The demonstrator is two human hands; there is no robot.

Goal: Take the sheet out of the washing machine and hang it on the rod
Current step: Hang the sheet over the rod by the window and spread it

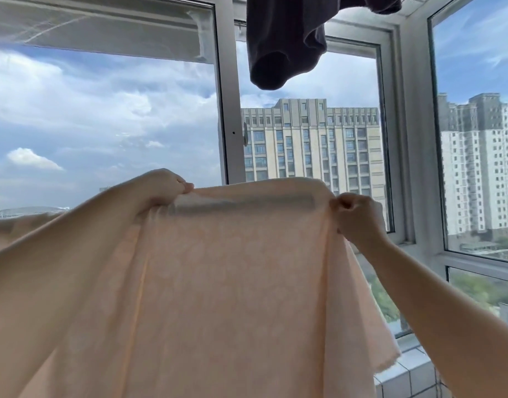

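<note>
A pale peach sheet point(226, 282) is stretched out in front of me, hanging down from its upper edge. My left hand point(166, 185) pinches that edge at the left. My right hand point(359, 216) grips the edge at the right with curled fingers. The cloth between them is pulled fairly taut and sags a little over its top fold. More of the sheet trails off to the left behind my left arm. I cannot see the rod or the washing machine.
A dark garment point(287, 47) hangs from above at the top centre. Behind the sheet stand large windows with white frames point(226, 116). A white tiled sill point(405, 374) runs at the lower right. Tall buildings show outside.
</note>
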